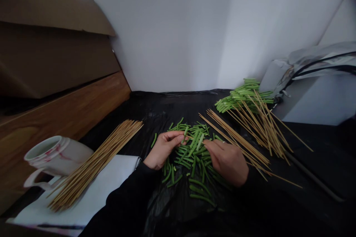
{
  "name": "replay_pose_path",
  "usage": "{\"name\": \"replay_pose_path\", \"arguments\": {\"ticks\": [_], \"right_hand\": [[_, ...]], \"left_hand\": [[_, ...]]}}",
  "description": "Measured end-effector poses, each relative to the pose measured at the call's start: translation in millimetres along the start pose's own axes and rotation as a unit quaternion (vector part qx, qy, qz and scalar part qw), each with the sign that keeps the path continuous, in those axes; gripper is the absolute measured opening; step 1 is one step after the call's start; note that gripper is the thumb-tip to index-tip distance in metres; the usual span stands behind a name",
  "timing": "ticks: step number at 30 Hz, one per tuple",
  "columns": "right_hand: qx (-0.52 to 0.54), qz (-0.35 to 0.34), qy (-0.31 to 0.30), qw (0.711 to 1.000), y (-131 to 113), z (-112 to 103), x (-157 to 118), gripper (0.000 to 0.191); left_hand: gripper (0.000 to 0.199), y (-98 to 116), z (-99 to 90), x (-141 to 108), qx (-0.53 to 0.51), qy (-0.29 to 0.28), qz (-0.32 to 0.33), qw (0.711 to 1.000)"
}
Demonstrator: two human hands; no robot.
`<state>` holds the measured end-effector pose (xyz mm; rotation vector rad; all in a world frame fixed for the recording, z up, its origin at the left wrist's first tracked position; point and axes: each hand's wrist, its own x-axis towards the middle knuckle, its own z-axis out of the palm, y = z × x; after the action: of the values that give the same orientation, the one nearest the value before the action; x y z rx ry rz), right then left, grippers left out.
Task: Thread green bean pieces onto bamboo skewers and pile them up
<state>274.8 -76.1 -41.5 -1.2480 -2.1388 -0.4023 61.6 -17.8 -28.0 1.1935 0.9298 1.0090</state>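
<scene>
My left hand (166, 147) pinches a short green bean piece (185, 134) between thumb and fingertips. My right hand (228, 159) is closed around a thin wooden skewer (190, 137), whose tip end reaches left to the bean piece in my left hand. Several green pieces appear in line along the skewer near my right fingertips. Below both hands lies a loose pile of cut green beans (204, 166) on black plastic sheeting. Just right of the pile, a row of bare skewers (239, 137) lies at a slant.
At the back right, skewers loaded with beans (241, 94) are stacked. A skewer bundle (97, 164) rests over white paper (111, 181) beside a tipped mug (61, 155) on the left. A cardboard box (50, 55) stands back left, a white box (317, 100) far right.
</scene>
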Motion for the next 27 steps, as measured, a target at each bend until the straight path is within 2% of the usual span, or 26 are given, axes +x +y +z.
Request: {"name": "replay_pose_path", "arguments": {"ticks": [15,21,27], "right_hand": [[0.011,-0.010,0.016,1.000,-1.3,0.3,0.1,0.026],[0.013,-0.008,0.005,1.000,-3.8,-1.1,-0.5,0.027],[0.022,-0.013,-0.013,1.000,-5.3,0.3,-1.9,0.028]], "left_hand": [[0.025,4.9,2.6,-1.8,0.006,-0.002,-0.004,1.000],[0.026,5.9,2.1,-2.8,0.023,0.008,-0.007,1.000],[0.024,6.1,3.1,-4.7,0.051,-0.007,-0.017,0.999]]}}
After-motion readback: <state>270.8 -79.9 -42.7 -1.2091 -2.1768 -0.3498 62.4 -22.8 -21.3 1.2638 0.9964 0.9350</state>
